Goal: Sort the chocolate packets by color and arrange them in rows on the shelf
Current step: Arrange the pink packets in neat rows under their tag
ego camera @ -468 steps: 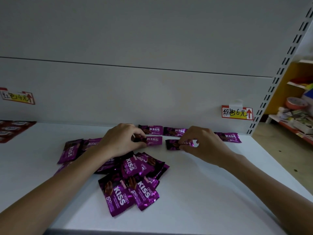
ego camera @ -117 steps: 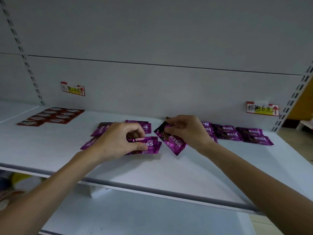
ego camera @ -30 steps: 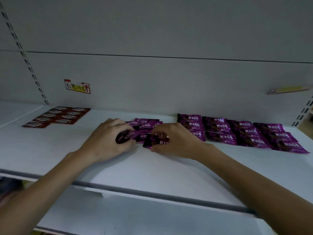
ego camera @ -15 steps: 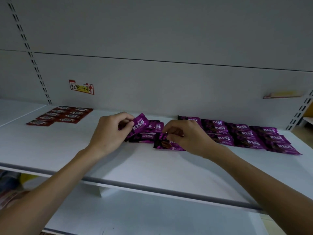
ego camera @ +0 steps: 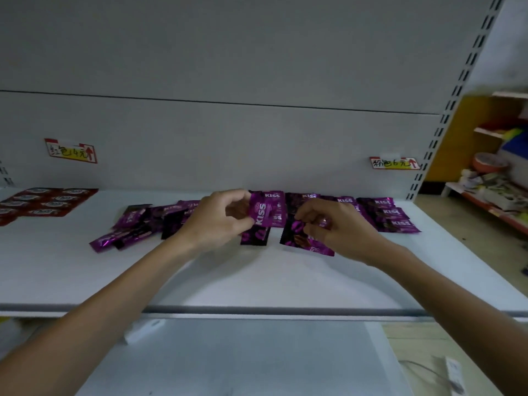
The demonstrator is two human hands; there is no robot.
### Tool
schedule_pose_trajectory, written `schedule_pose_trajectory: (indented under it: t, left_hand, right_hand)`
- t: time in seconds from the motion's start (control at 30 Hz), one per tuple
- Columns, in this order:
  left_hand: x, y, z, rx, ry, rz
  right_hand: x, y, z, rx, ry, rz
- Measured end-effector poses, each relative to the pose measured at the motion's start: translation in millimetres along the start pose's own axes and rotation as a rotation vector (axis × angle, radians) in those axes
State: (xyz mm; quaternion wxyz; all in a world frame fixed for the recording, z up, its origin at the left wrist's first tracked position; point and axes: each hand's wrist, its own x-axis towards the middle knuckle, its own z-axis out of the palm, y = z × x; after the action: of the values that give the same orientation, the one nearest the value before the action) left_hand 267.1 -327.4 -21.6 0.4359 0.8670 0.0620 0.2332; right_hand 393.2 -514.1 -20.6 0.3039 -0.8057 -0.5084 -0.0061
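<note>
Both my forearms reach in over the front edge of the white shelf [ego camera: 257,281], and the hands meet near its back. My left hand [ego camera: 217,221] is turned palm inward. Its fingers [ego camera: 234,195] are curled and, with the thumb, pinch the left edge of one purple packet [ego camera: 264,211]. My right hand [ego camera: 340,227] is palm down, its fingertips bent close together on the far part of a second purple packet [ego camera: 303,241].

The packet in my left hand stands lengthwise, its long axis running away from me toward the back panel, with the word KISS reading along that line. It seems held a little above the shelf, in front of the rows. The packet under my right hand lies slantwise with its near edge on the shelf, dipping to the right. Most of it is hidden by my hand. A darker packet [ego camera: 255,237] lies flat between the two hands.

To my left is a loose heap of purple packets [ego camera: 148,221], pointing every way. To my right are the neat purple rows [ego camera: 391,215] against the back panel. Far left, red packets [ego camera: 45,201] lie in rows. A handwritten price label [ego camera: 71,151] is stuck above the red ones, and another label [ego camera: 394,163] sits above the purple rows. A slotted upright [ego camera: 445,110] ends the bay. A lower shelf [ego camera: 257,358] lies below, and a yellow rack [ego camera: 463,144] with cluttered goods stands further right.
</note>
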Motion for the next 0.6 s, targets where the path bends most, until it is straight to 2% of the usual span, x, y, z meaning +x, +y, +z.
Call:
schedule_pose_trajectory:
  t: [0.1,0.2,0.3,0.37,0.47,0.6]
  left_hand:
    - [3,8,14,-0.003,-0.066,0.039]
    - [3,10,24,0.153,-0.160,0.063]
    - [1,6,24,0.208,-0.272,0.004]
    - [0,4,23,0.226,-0.250,-0.015]
    - [-3,6,26,0.312,-0.161,0.050]
    - [-7,7,39,0.529,-0.211,0.069]
  right_hand:
    - [-9,9,-9,-0.030,0.012,0.018]
    - [-16,18,-13,-0.053,0.022,0.032]
    - [-22,29,-12,-0.170,-0.001,0.011]
    - [-27,37,-10,-0.241,0.021,-0.002]
    - [-31,42,-11,-0.218,0.059,0.003]
    - [-35,44,-10,-0.199,0.029,-0.012]
